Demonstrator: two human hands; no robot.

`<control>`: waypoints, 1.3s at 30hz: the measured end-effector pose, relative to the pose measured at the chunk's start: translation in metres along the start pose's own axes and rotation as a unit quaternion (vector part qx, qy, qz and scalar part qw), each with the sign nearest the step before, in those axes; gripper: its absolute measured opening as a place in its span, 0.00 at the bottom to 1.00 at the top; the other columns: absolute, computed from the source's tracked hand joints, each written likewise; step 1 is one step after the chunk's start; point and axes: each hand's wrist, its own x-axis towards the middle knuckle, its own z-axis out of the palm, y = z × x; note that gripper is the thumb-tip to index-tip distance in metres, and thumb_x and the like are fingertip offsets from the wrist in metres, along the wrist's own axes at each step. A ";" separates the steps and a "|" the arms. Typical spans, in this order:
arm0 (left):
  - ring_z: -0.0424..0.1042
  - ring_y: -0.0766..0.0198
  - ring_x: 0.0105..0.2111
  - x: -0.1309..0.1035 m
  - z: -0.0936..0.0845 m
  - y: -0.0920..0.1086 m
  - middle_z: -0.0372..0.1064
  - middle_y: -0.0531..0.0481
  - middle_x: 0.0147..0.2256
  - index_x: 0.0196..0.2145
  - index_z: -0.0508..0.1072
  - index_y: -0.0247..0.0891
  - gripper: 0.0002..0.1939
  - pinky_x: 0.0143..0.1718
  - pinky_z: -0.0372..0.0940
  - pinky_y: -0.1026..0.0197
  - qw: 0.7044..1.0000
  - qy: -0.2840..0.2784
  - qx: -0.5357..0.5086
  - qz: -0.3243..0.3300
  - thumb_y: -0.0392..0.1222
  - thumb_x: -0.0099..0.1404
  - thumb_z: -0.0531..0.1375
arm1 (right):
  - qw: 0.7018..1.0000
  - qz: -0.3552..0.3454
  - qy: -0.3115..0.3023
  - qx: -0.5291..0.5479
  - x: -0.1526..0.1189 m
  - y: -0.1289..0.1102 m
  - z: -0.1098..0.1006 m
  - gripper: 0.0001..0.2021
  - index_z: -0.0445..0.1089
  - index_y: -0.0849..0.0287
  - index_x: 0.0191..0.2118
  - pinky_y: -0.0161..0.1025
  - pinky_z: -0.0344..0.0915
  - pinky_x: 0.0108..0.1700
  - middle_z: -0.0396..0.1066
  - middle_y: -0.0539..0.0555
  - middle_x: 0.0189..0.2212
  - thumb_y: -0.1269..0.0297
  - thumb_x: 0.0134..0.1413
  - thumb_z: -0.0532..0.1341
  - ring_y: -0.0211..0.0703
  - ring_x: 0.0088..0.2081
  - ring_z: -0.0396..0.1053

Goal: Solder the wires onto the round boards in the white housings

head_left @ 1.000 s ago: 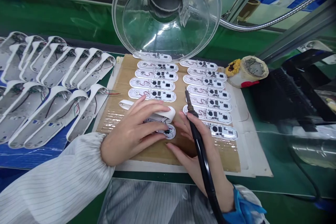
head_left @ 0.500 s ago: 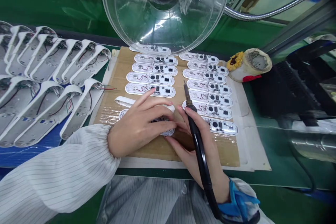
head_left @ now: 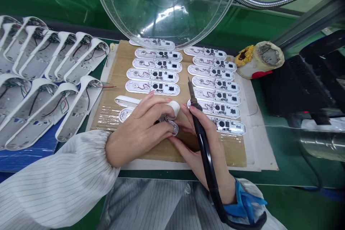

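Note:
My left hand [head_left: 140, 129] curves over a long white plastic housing [head_left: 174, 108] and an oval white panel with a circuit board [head_left: 175, 128], its fingers bent around them. Most of both parts is hidden under that hand; the panel's right end looks tilted. In my right hand [head_left: 221, 169] lies a black-handled soldering iron [head_left: 201, 134], its bare tip pointing up and away from me. The fingertips of this hand are close to the panel's right end; whether they touch it I cannot tell. A brown cardboard sheet [head_left: 151, 156] lies underneath.
Two columns of white circuit panels [head_left: 152, 88] lie on the cardboard. White housings with loose wires [head_left: 81, 109] stand in rows at left. A clear round hood [head_left: 167, 18] hangs over the back. A cup-like holder [head_left: 260, 61] and a black device [head_left: 293, 86] are at right.
The view has shifted slightly. My left fingers have curled in more, and the right end of the housing and the panel beneath have tilted. The soldering iron stays in my right hand.

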 end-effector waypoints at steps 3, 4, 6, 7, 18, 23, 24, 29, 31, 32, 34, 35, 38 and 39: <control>0.52 0.52 0.72 -0.003 -0.003 0.007 0.65 0.42 0.62 0.40 0.74 0.39 0.05 0.78 0.42 0.39 0.999 -0.024 -0.005 -0.048 0.34 0.77 0.59 | 1.000 0.006 -0.005 0.007 0.000 -0.001 0.002 0.41 0.55 0.37 0.73 0.44 0.79 0.60 0.65 0.52 0.71 0.74 0.62 0.70 0.46 0.56 0.80; 0.51 0.51 0.73 -0.003 -0.004 0.008 0.63 0.42 0.64 0.40 0.74 0.39 0.06 0.77 0.42 0.37 0.998 -0.033 -0.014 -0.061 0.35 0.77 0.59 | 1.000 0.008 -0.004 0.017 0.000 -0.003 0.001 0.41 0.55 0.37 0.73 0.45 0.79 0.60 0.65 0.51 0.71 0.74 0.62 0.70 0.46 0.56 0.80; 0.50 0.49 0.73 -0.004 -0.007 0.011 0.61 0.41 0.66 0.40 0.73 0.39 0.06 0.76 0.41 0.33 0.995 -0.049 -0.030 -0.084 0.35 0.77 0.57 | 0.999 0.010 0.016 0.035 -0.001 -0.006 -0.004 0.40 0.57 0.38 0.72 0.46 0.80 0.60 0.69 0.51 0.68 0.73 0.62 0.71 0.48 0.56 0.80; 0.50 0.48 0.73 -0.003 -0.008 0.012 0.61 0.41 0.67 0.40 0.73 0.40 0.06 0.76 0.41 0.31 0.993 -0.053 -0.036 -0.095 0.35 0.77 0.57 | 0.998 0.010 0.051 0.032 -0.002 -0.008 -0.009 0.36 0.61 0.39 0.70 0.47 0.80 0.59 0.75 0.51 0.63 0.72 0.63 0.70 0.49 0.54 0.81; 0.51 0.51 0.74 0.001 -0.016 0.013 0.61 0.47 0.68 0.38 0.75 0.42 0.10 0.77 0.36 0.30 0.984 -0.090 -0.068 -0.139 0.37 0.77 0.55 | 0.966 -0.113 0.229 0.026 -0.004 0.008 -0.043 0.11 0.81 0.54 0.37 0.39 0.62 0.20 0.75 0.49 0.24 0.63 0.69 0.62 0.39 0.20 0.67; 0.49 0.51 0.75 0.001 -0.017 0.011 0.59 0.46 0.69 0.41 0.75 0.42 0.12 0.77 0.37 0.30 0.985 -0.107 -0.050 -0.121 0.39 0.80 0.53 | 0.961 -0.142 0.237 0.030 -0.005 0.010 -0.034 0.09 0.81 0.54 0.38 0.40 0.59 0.19 0.76 0.51 0.26 0.65 0.69 0.63 0.41 0.22 0.67; 0.49 0.51 0.75 0.001 -0.017 0.012 0.60 0.46 0.69 0.41 0.75 0.42 0.12 0.77 0.36 0.30 0.985 -0.107 -0.049 -0.125 0.39 0.80 0.53 | 0.961 -0.139 0.235 0.030 -0.005 0.010 -0.034 0.09 0.81 0.54 0.38 0.40 0.58 0.18 0.76 0.51 0.26 0.64 0.69 0.63 0.41 0.21 0.67; 0.50 0.53 0.75 0.007 -0.018 0.018 0.61 0.48 0.68 0.40 0.75 0.42 0.13 0.78 0.34 0.32 0.982 -0.118 -0.051 -0.140 0.38 0.79 0.52 | 0.965 -0.129 0.229 0.026 -0.005 0.009 -0.036 0.10 0.81 0.54 0.37 0.39 0.55 0.16 0.74 0.50 0.24 0.61 0.70 0.64 0.36 0.17 0.61; 0.51 0.53 0.74 0.010 -0.019 0.019 0.62 0.48 0.68 0.39 0.75 0.42 0.13 0.78 0.34 0.32 0.980 -0.124 -0.051 -0.146 0.38 0.78 0.53 | 0.966 -0.129 0.225 0.019 -0.004 0.009 -0.036 0.10 0.81 0.53 0.37 0.39 0.57 0.17 0.75 0.50 0.24 0.60 0.71 0.63 0.37 0.18 0.62; 0.51 0.53 0.74 0.011 -0.019 0.019 0.62 0.48 0.67 0.38 0.75 0.42 0.12 0.78 0.34 0.32 0.980 -0.125 -0.051 -0.149 0.38 0.78 0.53 | 0.966 -0.131 0.223 0.015 -0.004 0.008 -0.036 0.10 0.81 0.53 0.37 0.40 0.58 0.18 0.76 0.50 0.25 0.60 0.71 0.63 0.38 0.18 0.62; 0.53 0.53 0.74 0.011 -0.019 0.020 0.63 0.48 0.66 0.38 0.75 0.42 0.12 0.78 0.34 0.33 0.979 -0.124 -0.048 -0.153 0.39 0.78 0.53 | 0.967 -0.136 0.215 0.012 -0.004 0.008 -0.036 0.10 0.81 0.52 0.38 0.40 0.59 0.19 0.77 0.51 0.26 0.60 0.71 0.63 0.39 0.19 0.63; 0.53 0.53 0.73 0.011 -0.019 0.020 0.64 0.48 0.66 0.38 0.75 0.41 0.12 0.78 0.35 0.33 0.980 -0.122 -0.044 -0.153 0.39 0.77 0.53 | 0.969 -0.133 0.208 0.013 -0.004 0.008 -0.035 0.10 0.81 0.51 0.38 0.40 0.59 0.19 0.77 0.50 0.26 0.60 0.71 0.63 0.39 0.19 0.63; 0.54 0.52 0.73 0.011 -0.018 0.021 0.64 0.47 0.66 0.37 0.74 0.41 0.12 0.78 0.35 0.34 0.981 -0.116 -0.032 -0.154 0.39 0.77 0.53 | 0.974 -0.115 0.195 0.015 -0.006 0.007 -0.035 0.09 0.81 0.52 0.39 0.40 0.60 0.19 0.77 0.50 0.26 0.60 0.71 0.63 0.39 0.19 0.64; 0.54 0.52 0.73 0.011 -0.018 0.022 0.64 0.47 0.66 0.37 0.74 0.40 0.12 0.78 0.35 0.35 0.981 -0.114 -0.029 -0.155 0.39 0.77 0.53 | 0.974 -0.113 0.195 0.014 -0.006 0.007 -0.036 0.09 0.81 0.52 0.38 0.41 0.61 0.20 0.77 0.50 0.27 0.60 0.70 0.63 0.39 0.20 0.65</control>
